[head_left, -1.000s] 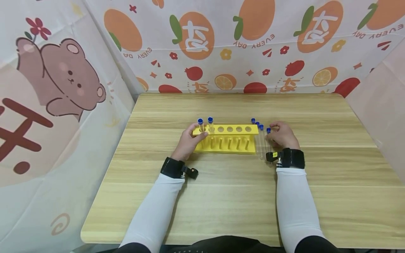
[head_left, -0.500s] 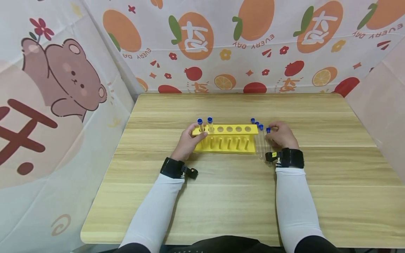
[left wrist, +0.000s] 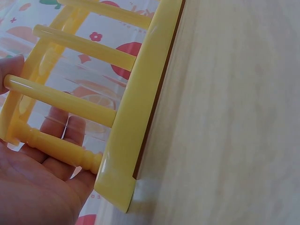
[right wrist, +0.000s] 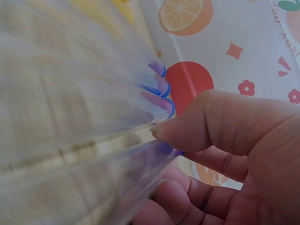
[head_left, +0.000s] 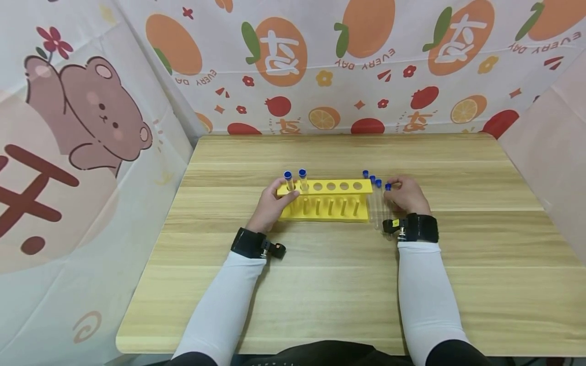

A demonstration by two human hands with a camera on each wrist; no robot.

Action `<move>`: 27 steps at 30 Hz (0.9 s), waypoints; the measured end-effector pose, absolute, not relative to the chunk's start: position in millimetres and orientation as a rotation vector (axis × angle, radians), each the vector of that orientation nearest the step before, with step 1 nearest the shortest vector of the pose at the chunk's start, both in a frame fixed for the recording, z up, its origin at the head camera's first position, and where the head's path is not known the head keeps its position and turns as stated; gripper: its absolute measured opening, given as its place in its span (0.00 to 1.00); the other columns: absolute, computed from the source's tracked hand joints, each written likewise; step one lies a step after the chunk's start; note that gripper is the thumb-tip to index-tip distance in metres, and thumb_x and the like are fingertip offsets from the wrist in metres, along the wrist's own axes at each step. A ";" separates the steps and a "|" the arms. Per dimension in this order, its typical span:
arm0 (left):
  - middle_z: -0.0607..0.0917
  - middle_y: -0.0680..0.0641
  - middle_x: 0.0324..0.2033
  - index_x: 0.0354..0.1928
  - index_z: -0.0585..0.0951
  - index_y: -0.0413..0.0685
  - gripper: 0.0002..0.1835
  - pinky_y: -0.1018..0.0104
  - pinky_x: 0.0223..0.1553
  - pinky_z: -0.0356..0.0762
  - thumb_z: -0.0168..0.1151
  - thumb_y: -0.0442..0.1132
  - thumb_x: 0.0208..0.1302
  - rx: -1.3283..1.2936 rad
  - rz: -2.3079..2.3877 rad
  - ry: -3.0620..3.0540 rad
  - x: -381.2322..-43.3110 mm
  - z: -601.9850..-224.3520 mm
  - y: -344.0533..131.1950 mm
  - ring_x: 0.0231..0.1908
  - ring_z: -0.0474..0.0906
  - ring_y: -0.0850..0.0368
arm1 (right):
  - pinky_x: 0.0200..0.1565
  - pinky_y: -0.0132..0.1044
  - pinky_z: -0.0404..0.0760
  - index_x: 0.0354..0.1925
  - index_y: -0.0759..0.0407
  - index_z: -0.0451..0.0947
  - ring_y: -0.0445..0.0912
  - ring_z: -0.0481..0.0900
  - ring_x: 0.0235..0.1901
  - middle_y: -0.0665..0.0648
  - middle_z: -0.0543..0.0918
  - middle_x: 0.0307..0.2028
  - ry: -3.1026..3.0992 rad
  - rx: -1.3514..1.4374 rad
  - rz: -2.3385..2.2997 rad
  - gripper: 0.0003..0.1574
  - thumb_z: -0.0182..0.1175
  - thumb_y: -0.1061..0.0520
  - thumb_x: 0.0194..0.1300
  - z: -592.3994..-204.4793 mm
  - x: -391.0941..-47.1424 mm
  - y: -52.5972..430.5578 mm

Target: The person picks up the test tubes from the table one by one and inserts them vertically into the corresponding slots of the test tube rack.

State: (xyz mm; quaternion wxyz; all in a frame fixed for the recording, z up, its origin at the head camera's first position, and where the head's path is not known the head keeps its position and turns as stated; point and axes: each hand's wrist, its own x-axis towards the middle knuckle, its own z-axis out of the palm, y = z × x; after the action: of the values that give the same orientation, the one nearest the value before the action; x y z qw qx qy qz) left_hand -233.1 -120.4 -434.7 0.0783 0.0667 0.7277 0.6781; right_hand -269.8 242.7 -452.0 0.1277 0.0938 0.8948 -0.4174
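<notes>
Ideally, the left hand (head_left: 269, 206), gripping the left end of the yellow rack (head_left: 324, 192), should brace it firmly. With the right hand (head_left: 409, 195) pinching the rightmost tube (right wrist: 112, 178) near its blue top, beside the rack, a light hold sparing the neighbouring tubes (head_left: 378, 199) seems best.

I have my left arm (head_left: 224, 305) slanting far and rightward, the left hand (head_left: 267, 206) in a grip, left thumb (head_left: 290, 197) on the near side, left fingers (left wrist: 54, 124) reaching round from the far side. My right arm (head_left: 428, 290) reaches far with a slight lean left; the right hand (head_left: 409, 195) pinches, right thumb (right wrist: 183, 133) facing the bent right fingers (right wrist: 215, 199).
</notes>
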 end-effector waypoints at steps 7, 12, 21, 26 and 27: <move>0.65 0.42 0.71 0.61 0.74 0.41 0.22 0.72 0.48 0.78 0.64 0.37 0.67 0.196 2.033 2.183 -233.6 -436.1 -120.3 0.54 0.73 0.52 | 0.29 0.36 0.76 0.62 0.59 0.68 0.49 0.76 0.30 0.61 0.74 0.42 2.596 0.274 -1.241 0.30 0.60 0.56 0.62 -452.3 -269.6 243.8; 0.65 0.43 0.70 0.61 0.74 0.41 0.22 0.73 0.49 0.77 0.64 0.38 0.67 0.186 2.030 2.188 -233.0 -436.3 -120.5 0.55 0.73 0.52 | 0.27 0.36 0.76 0.60 0.60 0.68 0.48 0.76 0.27 0.60 0.72 0.38 2.593 0.272 -1.267 0.28 0.60 0.57 0.63 -452.8 -268.7 244.5; 0.65 0.41 0.71 0.61 0.75 0.43 0.22 0.72 0.48 0.77 0.64 0.38 0.67 0.172 2.018 2.195 -232.9 -436.2 -120.2 0.54 0.73 0.53 | 0.26 0.37 0.78 0.60 0.61 0.67 0.45 0.78 0.21 0.57 0.72 0.32 2.580 0.267 -1.320 0.27 0.58 0.58 0.63 -454.7 -268.4 243.9; 0.65 0.40 0.71 0.60 0.75 0.43 0.21 0.71 0.48 0.77 0.64 0.38 0.67 0.170 2.016 2.202 -232.9 -436.7 -119.9 0.53 0.74 0.53 | 0.27 0.37 0.78 0.62 0.60 0.67 0.45 0.76 0.23 0.55 0.71 0.32 2.564 0.283 -1.350 0.29 0.57 0.58 0.63 -456.2 -268.6 243.8; 0.65 0.40 0.70 0.60 0.75 0.43 0.21 0.71 0.48 0.77 0.64 0.38 0.67 0.170 2.012 2.206 -232.6 -436.5 -119.8 0.54 0.74 0.53 | 0.27 0.37 0.78 0.62 0.60 0.67 0.46 0.76 0.24 0.55 0.70 0.33 2.562 0.288 -1.356 0.29 0.57 0.58 0.63 -456.3 -268.5 243.7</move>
State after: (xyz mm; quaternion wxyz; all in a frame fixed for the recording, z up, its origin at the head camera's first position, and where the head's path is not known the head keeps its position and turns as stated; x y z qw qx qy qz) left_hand -232.6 -119.8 -436.5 0.0752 0.0566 0.7355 0.6709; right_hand -268.5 243.7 -456.3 0.1143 0.0981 0.8737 -0.4625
